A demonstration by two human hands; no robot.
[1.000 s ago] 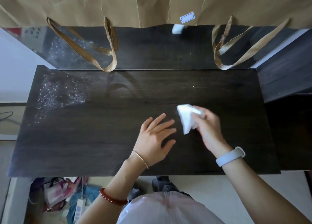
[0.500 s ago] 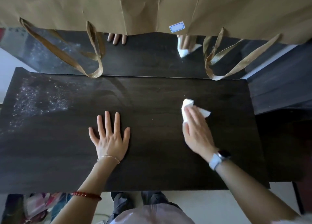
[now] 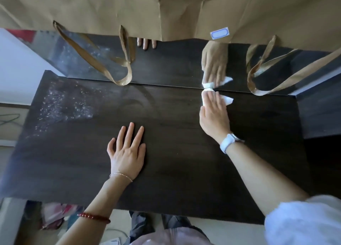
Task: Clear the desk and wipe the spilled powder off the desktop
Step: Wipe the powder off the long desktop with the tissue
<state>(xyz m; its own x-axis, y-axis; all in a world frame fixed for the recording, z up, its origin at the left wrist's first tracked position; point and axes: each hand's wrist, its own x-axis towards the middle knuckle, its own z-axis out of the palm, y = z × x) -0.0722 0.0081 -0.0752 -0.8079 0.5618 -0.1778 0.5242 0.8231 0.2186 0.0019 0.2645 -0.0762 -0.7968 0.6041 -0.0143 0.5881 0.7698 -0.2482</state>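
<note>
Powder point(image 3: 62, 104) lies scattered on the desk point(image 3: 175, 171), well left of the tissue point(image 3: 227, 99), unwiped. Left hand point(image 3: 127, 152), fingers straight, lies flat left of the tissue, likely bracing. Right hand point(image 3: 215, 113) presses the tissue flat-fingered at the desk's back edge, probably mid-wipe.

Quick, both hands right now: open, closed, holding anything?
Left hand: open, flat on the desktop, holding nothing.
Right hand: open, straight fingers pressing the white tissue against the desktop's far edge.
</note>
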